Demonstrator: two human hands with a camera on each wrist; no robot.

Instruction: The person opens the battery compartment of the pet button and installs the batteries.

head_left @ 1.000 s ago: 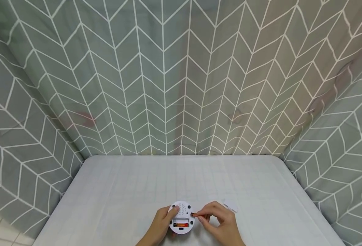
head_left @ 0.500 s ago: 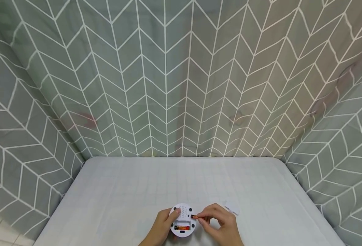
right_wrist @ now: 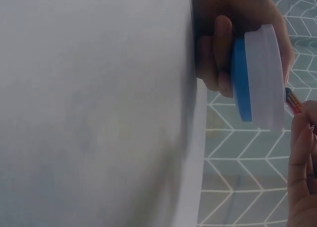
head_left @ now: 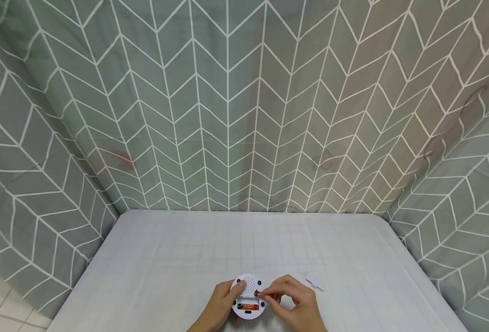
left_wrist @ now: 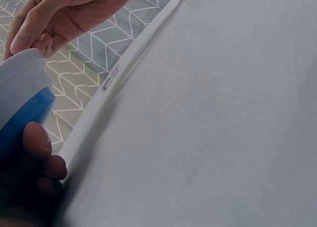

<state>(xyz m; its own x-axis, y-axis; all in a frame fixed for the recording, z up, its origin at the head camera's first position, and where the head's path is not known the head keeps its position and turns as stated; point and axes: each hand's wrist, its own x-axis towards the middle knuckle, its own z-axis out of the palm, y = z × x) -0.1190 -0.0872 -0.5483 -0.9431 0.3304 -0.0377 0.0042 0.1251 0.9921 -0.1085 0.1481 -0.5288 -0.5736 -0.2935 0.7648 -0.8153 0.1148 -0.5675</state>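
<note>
My left hand (head_left: 219, 302) grips a round white device (head_left: 249, 283) with its underside up, thumb on the dotted speaker holes. That underside has small dark feet and an uncovered battery compartment; one red-and-black battery (head_left: 247, 307) lies in its lower slot. Between thumb and fingers my right hand (head_left: 296, 299) pinches a second battery (head_left: 259, 293), whose dark end overlaps the device near the compartment's upper right corner. From the right wrist, the device (right_wrist: 265, 78) shows a blue far side, and the pinched battery (right_wrist: 293, 100) slants at its white face.
A small white cover (head_left: 315, 280) lies on the white-clothed table (head_left: 186, 249), just beyond my right hand. Grey curtains (head_left: 244, 115) with white chevron lines stand behind the table and along both sides.
The pinched battery has moved left over the device, nearer the compartment. My left hand keeps its grip on the device; the head view has shifted slightly.
</note>
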